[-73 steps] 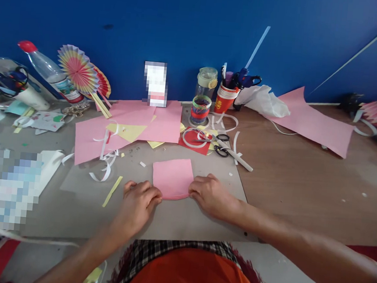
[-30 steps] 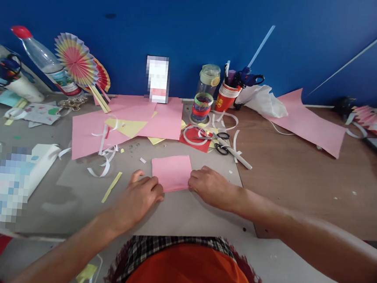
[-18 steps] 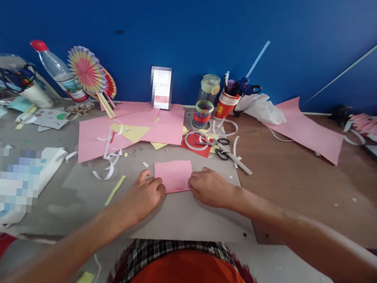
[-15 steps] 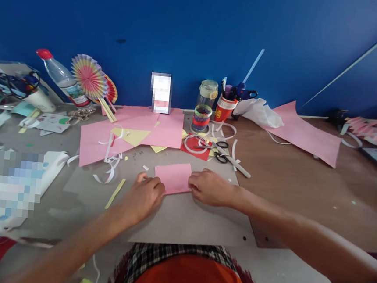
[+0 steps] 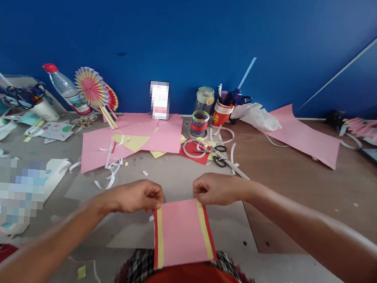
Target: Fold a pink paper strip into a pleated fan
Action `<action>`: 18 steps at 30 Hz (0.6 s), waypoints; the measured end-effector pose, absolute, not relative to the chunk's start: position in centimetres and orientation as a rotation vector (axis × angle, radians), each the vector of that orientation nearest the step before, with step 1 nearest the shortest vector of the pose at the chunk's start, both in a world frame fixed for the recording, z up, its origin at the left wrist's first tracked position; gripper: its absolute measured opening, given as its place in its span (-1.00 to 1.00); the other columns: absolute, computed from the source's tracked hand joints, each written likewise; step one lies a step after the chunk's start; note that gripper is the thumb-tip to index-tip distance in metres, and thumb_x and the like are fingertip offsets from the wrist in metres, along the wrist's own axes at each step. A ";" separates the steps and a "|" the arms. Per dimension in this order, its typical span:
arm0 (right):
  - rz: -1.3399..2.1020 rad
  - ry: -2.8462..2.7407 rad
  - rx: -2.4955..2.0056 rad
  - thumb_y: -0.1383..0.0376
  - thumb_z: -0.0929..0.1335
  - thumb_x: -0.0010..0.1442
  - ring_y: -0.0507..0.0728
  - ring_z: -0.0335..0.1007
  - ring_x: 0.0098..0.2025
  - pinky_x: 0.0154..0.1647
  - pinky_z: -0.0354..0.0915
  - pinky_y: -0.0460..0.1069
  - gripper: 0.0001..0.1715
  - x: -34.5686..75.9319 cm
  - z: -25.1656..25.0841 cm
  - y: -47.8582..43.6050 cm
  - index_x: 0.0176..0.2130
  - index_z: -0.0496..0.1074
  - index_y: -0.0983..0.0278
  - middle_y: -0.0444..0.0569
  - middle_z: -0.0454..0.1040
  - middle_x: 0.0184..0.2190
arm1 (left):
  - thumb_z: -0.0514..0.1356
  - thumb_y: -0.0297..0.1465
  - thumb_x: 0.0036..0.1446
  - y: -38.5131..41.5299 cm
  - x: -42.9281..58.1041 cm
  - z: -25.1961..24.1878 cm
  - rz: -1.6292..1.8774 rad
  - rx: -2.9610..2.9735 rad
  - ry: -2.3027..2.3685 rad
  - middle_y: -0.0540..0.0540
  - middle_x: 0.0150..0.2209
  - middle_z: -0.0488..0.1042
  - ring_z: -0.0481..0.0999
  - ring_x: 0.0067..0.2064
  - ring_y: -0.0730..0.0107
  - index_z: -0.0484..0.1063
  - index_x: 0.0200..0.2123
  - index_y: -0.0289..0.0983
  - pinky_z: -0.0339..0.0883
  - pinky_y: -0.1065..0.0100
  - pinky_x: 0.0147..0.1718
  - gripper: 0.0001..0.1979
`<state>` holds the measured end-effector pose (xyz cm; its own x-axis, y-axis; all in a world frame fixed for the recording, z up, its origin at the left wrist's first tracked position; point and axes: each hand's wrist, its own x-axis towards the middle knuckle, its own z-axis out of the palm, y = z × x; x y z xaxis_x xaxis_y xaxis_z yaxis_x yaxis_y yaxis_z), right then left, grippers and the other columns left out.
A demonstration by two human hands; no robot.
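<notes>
A pink paper sheet [image 5: 185, 233] with yellow and red strips along both sides hangs over the table's front edge, close to my body. My left hand [image 5: 146, 196] pinches its upper left corner, fingers closed. At the upper right corner my right hand [image 5: 215, 189] has thumb and fingers closed on the paper. Beyond my hands lie larger pink sheets [image 5: 162, 135] with a yellow paper piece [image 5: 132, 142] on top. Black-handled scissors [image 5: 219, 155] rest by a red paper piece [image 5: 196, 153] and a white ring of strip.
A drinking bottle [image 5: 202, 109] and a red paper cup [image 5: 222, 114] of tools stand at the back by the blue wall. A phone [image 5: 159, 100] leans there too. Paper fans [image 5: 92, 90] and a plastic bottle [image 5: 66, 90] are at left. Another pink sheet [image 5: 304, 134] lies right.
The pink sheet has come toward my body and opened out, showing its yellow and red side strips. Both hands now grip its upper corners rather than pressing it on the table.
</notes>
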<state>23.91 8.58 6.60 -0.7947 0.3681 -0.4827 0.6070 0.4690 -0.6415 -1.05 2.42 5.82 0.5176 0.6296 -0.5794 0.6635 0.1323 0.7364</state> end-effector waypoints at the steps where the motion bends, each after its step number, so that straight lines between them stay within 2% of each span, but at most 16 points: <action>1: -1.094 2.514 0.878 0.43 0.24 -0.02 -0.02 0.20 -0.50 -0.55 0.03 -0.12 -0.88 23.5 5.6 8.3 -0.47 0.36 0.30 -0.16 0.37 -0.54 | 0.08 -0.35 0.07 2.4 -0.9 5.1 -0.056 1.652 1.208 0.07 -0.52 0.35 0.24 -0.50 0.49 0.36 -0.44 -0.26 0.09 0.44 -0.48 -0.88; 5: -0.539 2.753 0.979 0.43 0.22 0.10 0.08 0.35 -0.35 -0.36 0.11 -0.04 -0.83 22.4 2.2 6.5 -0.39 0.39 0.31 0.00 0.48 -0.36 | -0.03 -0.42 0.17 1.6 -0.4 3.0 -0.107 2.161 1.398 0.06 -0.58 0.36 0.25 -0.52 0.47 0.33 -0.50 -0.23 0.12 0.31 -0.25 -0.76; 7: -0.352 2.843 0.939 0.42 0.24 0.13 0.10 0.36 -0.33 -0.30 0.11 -0.01 -0.86 22.4 0.8 5.8 -0.37 0.38 0.32 0.03 0.47 -0.35 | -0.04 -0.45 0.20 1.0 -0.2 2.5 -0.116 2.294 1.452 0.03 -0.48 0.43 0.35 -0.45 0.43 0.35 -0.46 -0.23 0.09 0.26 -0.18 -0.76; 10: -0.127 2.985 0.853 0.43 0.25 0.15 0.10 0.30 -0.37 -0.31 0.04 0.01 -0.88 22.7 -0.8 5.0 -0.38 0.36 0.32 0.02 0.42 -0.38 | -0.02 -0.46 0.21 0.2 0.2 2.1 -0.167 2.432 1.479 -0.05 -0.33 0.45 0.42 -0.28 0.33 0.39 -0.39 -0.23 0.09 0.22 -0.16 -0.78; 12: 0.001 3.096 0.802 0.45 0.24 0.17 0.09 0.24 -0.39 -0.32 -0.01 0.02 -0.86 23.0 -1.6 4.7 -0.40 0.34 0.32 0.01 0.38 -0.41 | -0.03 -0.48 0.22 -0.3 0.5 1.8 -0.224 2.511 1.487 -0.09 -0.32 0.43 0.42 -0.24 0.29 0.40 -0.38 -0.25 0.10 0.18 -0.16 -0.76; 15: 0.108 3.232 0.740 0.46 0.23 0.19 0.08 0.16 -0.40 -0.33 -0.06 0.02 -0.83 23.3 -2.2 4.4 -0.43 0.31 0.32 -0.02 0.34 -0.44 | -0.06 -0.59 0.17 -1.1 0.7 1.3 -0.290 2.620 1.508 -0.09 -0.35 0.40 0.40 -0.24 0.24 0.39 -0.38 -0.27 0.12 0.13 -0.14 -0.75; 18: 0.149 3.266 0.674 0.47 0.23 0.20 0.08 0.11 -0.40 -0.32 -0.07 0.03 -0.81 23.5 -2.1 4.3 -0.43 0.30 0.30 -0.04 0.32 -0.44 | -0.06 -0.67 0.08 -1.9 0.7 0.8 -0.271 2.713 1.531 -0.08 -0.36 0.37 0.36 -0.32 0.30 0.36 -0.38 -0.28 0.14 0.11 -0.10 -0.73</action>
<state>23.49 4.26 -2.10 -0.9000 0.3827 0.2087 0.4001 0.9153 0.0472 0.68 -1.87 0.81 0.5054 0.8484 -0.1575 0.8509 -0.5203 -0.0727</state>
